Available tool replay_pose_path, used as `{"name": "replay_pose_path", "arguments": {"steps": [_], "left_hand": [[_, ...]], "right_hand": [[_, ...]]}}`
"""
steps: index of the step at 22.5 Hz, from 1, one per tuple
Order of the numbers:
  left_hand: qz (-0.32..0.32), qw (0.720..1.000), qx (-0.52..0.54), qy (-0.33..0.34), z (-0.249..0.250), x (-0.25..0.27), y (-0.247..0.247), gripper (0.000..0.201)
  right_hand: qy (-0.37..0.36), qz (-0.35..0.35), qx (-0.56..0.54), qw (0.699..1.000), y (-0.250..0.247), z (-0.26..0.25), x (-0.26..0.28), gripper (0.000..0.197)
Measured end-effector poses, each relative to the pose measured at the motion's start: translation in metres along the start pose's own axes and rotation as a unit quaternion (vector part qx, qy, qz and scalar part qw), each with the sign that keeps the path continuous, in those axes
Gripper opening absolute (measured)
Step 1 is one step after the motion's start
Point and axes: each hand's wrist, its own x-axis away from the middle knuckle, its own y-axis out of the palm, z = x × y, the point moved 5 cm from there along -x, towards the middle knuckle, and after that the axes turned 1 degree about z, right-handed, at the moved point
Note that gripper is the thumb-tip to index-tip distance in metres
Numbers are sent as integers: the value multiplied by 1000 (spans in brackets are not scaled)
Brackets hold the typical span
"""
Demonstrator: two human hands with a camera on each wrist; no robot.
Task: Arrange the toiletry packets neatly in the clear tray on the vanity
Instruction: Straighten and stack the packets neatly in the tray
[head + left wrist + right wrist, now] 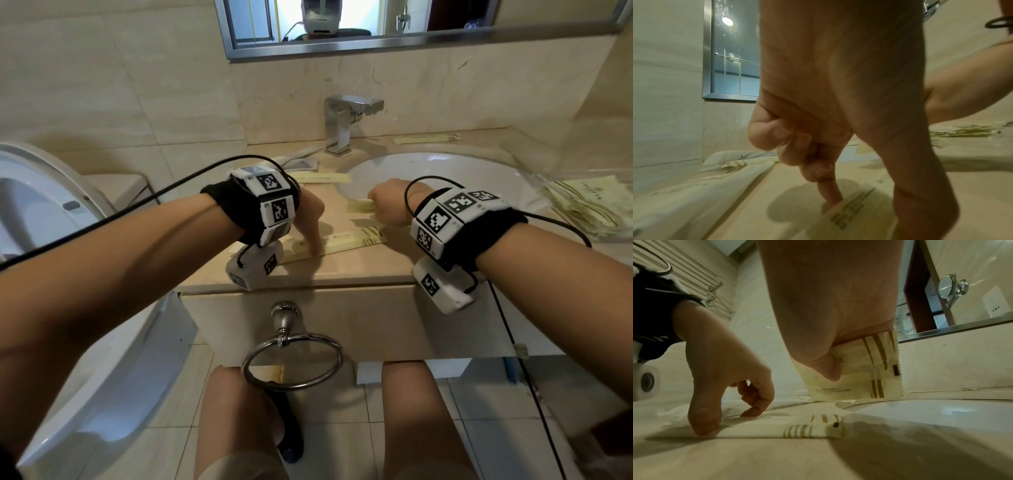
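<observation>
A long cream packet (pixel 356 238) with gold stripes lies flat near the vanity's front edge. My left hand (pixel 313 248) reaches down onto its left part, thumb and index fingertip pinching it while the other fingers curl in; the left wrist view shows my left hand (pixel 875 204) lifting the long packet's edge (pixel 846 214). My right hand (pixel 376 202) grips small cream packets (pixel 358 205) at the basin's rim; in the right wrist view the small packets (pixel 875 373) hang upright from my right hand (pixel 838 366). The clear tray (pixel 541 176) stands at the right with several packets (pixel 589 202) inside.
Another long packet (pixel 325 178) and pale sachets (pixel 301 162) lie behind my left hand. One more packet (pixel 428 138) lies at the back wall beside the faucet (pixel 342 123). The basin (pixel 445 178) fills the middle. A toilet (pixel 34 222) stands left, a towel ring (pixel 291 359) hangs below.
</observation>
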Motion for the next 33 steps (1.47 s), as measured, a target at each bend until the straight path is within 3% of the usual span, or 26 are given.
{"name": "replay_pose_path", "arguments": {"steps": [7,10,16,21,24,29,33], "left_hand": [[-8,1000,-3,14,9,-14,-6,34],[20,999,-11,41,22,-25,-24,21],[79,993,-58,64,58,-41,-56,14],[136,986,-76,65,90,-49,-86,37],[154,982,-86,64,112,-54,-104,34],[220,971,-36,82,142,-62,-136,12],[253,963,11,97,166,-67,-154,28]], "right_hand": [[61,54,-30,996,-5,27,8,30],[87,61,-25,994,-1,48,12,29],[121,57,-29,991,12,91,30,31],[141,49,-29,988,20,131,44,32],[158,45,-38,986,26,155,49,31],[188,64,-62,978,30,190,64,30],[216,145,-147,954,22,216,79,28]]}}
